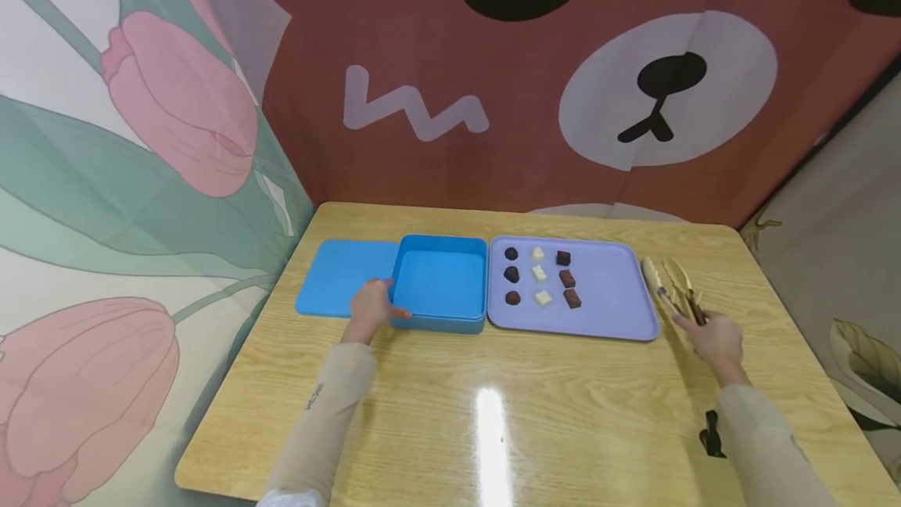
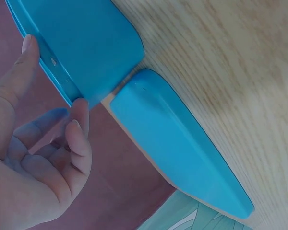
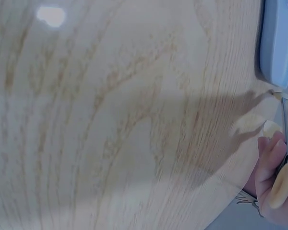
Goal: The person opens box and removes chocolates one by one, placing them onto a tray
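Observation:
My left hand [image 1: 371, 305] holds the near left corner of an empty blue box [image 1: 439, 284], its thumb along the front; in the left wrist view, thumb and a finger touch the rim. A flat blue lid [image 1: 345, 276] lies left of the box, partly beside the hand. My right hand [image 1: 714, 341] grips a pair of food tongs [image 1: 677, 288], whose pale, spread tips point away. Between the hands sits a lilac tray [image 1: 612, 288] bearing columns of chocolates: dark round ones [image 1: 511, 275], white ones [image 1: 538, 274] and brown square ones [image 1: 567, 278].
Everything stands on a wood-grain table [image 1: 422, 413]. A small black object [image 1: 712, 435] lies near the right forearm. Behind the table rises a printed bear backdrop [image 1: 422, 37], with a tulip-patterned one [image 1: 183, 100] at left.

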The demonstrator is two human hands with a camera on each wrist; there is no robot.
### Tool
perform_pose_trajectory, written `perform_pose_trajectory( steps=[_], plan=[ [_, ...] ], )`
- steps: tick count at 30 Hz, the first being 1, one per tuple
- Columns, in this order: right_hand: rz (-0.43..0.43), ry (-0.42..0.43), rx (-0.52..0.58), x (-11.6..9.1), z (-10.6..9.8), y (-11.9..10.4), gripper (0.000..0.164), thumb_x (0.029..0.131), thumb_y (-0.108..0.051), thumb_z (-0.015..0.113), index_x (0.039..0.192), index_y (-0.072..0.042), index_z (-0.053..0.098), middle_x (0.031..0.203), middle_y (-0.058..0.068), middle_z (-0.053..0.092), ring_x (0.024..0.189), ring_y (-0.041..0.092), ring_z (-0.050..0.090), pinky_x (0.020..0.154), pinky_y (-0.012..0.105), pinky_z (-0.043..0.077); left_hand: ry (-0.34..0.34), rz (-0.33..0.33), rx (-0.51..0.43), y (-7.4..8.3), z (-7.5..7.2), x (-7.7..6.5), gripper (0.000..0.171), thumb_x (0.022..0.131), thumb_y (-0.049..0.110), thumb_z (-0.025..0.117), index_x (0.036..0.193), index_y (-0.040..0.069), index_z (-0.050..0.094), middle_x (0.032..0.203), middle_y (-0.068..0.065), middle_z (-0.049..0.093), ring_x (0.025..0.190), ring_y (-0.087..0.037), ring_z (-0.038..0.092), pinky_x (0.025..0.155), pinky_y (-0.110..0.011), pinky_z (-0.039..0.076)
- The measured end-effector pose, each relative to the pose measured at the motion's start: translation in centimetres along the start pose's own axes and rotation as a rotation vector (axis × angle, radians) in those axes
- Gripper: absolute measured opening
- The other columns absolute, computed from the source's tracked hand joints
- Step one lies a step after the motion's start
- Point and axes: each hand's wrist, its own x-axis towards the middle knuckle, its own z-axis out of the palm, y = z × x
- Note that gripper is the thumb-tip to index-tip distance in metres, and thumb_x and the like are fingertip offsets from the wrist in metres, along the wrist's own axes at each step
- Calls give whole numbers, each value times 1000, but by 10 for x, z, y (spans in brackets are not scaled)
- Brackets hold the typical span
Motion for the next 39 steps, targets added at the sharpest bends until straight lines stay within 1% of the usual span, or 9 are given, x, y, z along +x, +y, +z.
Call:
perform_pose_trajectory(
  steps=[3, 8, 11, 14, 17, 21, 27, 34, 39],
  plan=[
    [15, -10, -10, 3, 0, 0, 66, 84, -45, 55, 99, 20, 52, 54, 9, 56, 53, 26, 53, 47, 33, 38, -1, -7, 2, 1, 0, 0, 80, 58, 30, 84, 125, -1, 51, 121, -22, 50, 110, -37, 47, 80, -46, 45],
    [35, -9, -52, 6, -1, 0, 68, 84, -47, 54, 97, 20, 53, 63, 18, 58, 63, 33, 52, 50, 37, 38, 11, -6, 7, 1, 0, -1, 76, 59, 29, 84, 122, -2, 54, 119, -22, 52, 108, -36, 49, 79, -45, 46],
    [50, -19, -76, 9, -1, 0, 65, 85, -49, 53, 87, 16, 55, 65, 19, 55, 61, 31, 48, 47, 35, 35, 18, -8, 0, 1, 0, -1, 75, 59, 29, 84, 121, -2, 55, 118, -21, 53, 108, -36, 49, 80, -44, 46],
    [60, -38, -100, 11, 0, 0, 58, 85, -49, 52, 72, 8, 53, 60, 12, 49, 56, 26, 44, 44, 33, 32, 17, -14, -10, 1, -1, -1, 74, 59, 29, 84, 120, -1, 56, 118, -20, 53, 109, -35, 49, 80, -44, 46],
    [58, -55, -112, 13, 0, -1, 54, 85, -49, 52, 66, 1, 49, 57, 9, 46, 55, 25, 42, 44, 32, 31, 13, -23, -11, 2, -1, -1, 72, 59, 29, 84, 119, -1, 56, 119, -20, 53, 108, -35, 49, 80, -44, 46],
    [53, -59, -112, 15, 2, -2, 53, 86, -48, 51, 68, 2, 50, 58, 10, 46, 56, 26, 43, 44, 33, 32, 9, -33, -8, 3, -2, -1, 71, 59, 29, 84, 119, 0, 57, 119, -19, 53, 108, -35, 49, 78, -43, 47],
    [92, -70, -111, 15, 6, -2, 50, 87, -45, 52, 68, 1, 45, 56, 9, 43, 54, 23, 41, 43, 31, 31, 8, -31, 4, 4, -1, -1, 70, 58, 29, 84, 118, 1, 58, 116, -19, 54, 106, -35, 51, 76, -43, 48],
    [102, -73, -106, 13, 10, -3, 49, 86, -39, 51, 75, 8, 48, 62, 17, 48, 58, 28, 43, 44, 35, 34, 5, -17, -1, 3, 0, -1, 70, 59, 29, 84, 117, 0, 59, 114, -19, 54, 104, -35, 51, 76, -43, 48],
    [89, -75, -119, 14, 12, -1, 47, 85, -38, 52, 74, 7, 50, 65, 19, 50, 60, 31, 46, 45, 36, 35, 3, -17, -5, 2, 0, 0, 69, 59, 29, 84, 117, 0, 59, 114, -19, 54, 104, -35, 51, 77, -43, 47]
  ],
)
